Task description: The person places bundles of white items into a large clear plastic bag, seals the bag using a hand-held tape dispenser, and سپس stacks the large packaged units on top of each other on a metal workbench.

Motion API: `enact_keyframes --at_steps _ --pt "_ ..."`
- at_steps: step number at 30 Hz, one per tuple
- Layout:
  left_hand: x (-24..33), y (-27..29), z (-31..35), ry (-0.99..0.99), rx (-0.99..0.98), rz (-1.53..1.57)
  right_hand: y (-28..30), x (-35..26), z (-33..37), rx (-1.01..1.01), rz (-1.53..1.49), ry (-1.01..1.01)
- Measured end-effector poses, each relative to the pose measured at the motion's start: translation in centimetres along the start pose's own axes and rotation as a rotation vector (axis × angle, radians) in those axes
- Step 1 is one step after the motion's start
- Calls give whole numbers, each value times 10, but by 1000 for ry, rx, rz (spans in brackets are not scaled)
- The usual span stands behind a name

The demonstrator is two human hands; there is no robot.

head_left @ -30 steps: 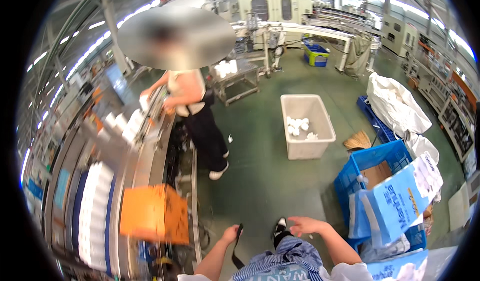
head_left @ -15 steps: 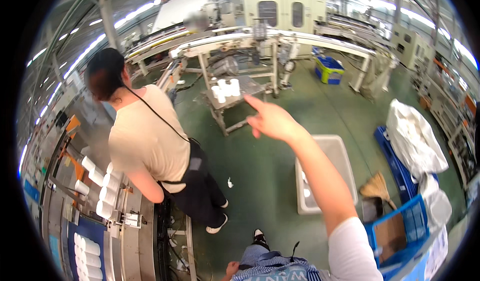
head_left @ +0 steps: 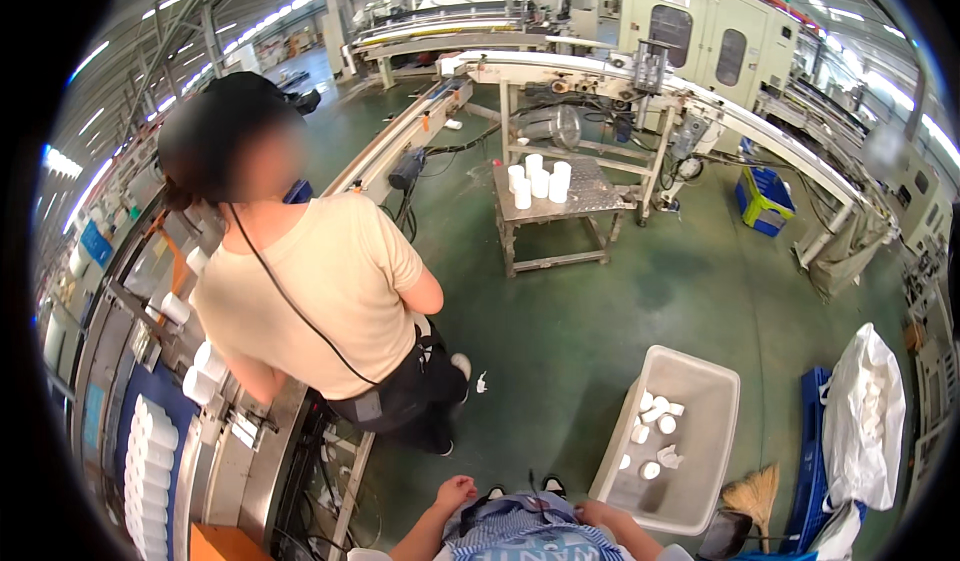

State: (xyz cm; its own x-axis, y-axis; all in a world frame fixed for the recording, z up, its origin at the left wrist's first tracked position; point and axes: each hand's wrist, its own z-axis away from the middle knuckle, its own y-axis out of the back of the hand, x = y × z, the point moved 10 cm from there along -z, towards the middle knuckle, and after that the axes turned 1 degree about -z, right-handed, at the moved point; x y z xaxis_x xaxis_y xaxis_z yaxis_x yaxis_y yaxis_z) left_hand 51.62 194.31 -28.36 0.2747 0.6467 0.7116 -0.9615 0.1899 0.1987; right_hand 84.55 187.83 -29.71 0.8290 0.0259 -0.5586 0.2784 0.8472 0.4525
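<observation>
My left hand hangs at my left side, its fingers loosely curled in and nothing visible in them. At my right hip my right hand rests low against my striped blue apron; its fingers are mostly hidden. Neither hand touches any goods. Nearest to my right hand stands a pale grey bin with several short white rolls lying in its bottom. Ahead, several white rolls stand upright on a low metal table.
A co-worker in a beige shirt stands left at a machine line with long white rolls. A conveyor runs across the back. On the right are a broom, a blue pallet and a white sack.
My right arm, stretched forward with the index finger pointing, has come down to my side. The view has turned left, and the co-worker has shifted, with an arm bent on the right side.
</observation>
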Motion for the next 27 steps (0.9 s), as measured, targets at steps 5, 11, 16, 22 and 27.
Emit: enact_keyframes --at_steps 5,11,16,22,27 --pt "-34 -16 25 -117 119 -379 144 -22 -22 46 224 42" --pt "-106 14 104 226 393 -336 270 -49 -24 477 111 46" --pt "-142 -20 188 199 579 264 193 -36 -53 140 388 74" --pt "-287 -137 333 683 738 190 -5 -92 -36 -554 782 386" --pt "-383 -238 384 777 612 392 -96 -191 -9 -503 843 452"
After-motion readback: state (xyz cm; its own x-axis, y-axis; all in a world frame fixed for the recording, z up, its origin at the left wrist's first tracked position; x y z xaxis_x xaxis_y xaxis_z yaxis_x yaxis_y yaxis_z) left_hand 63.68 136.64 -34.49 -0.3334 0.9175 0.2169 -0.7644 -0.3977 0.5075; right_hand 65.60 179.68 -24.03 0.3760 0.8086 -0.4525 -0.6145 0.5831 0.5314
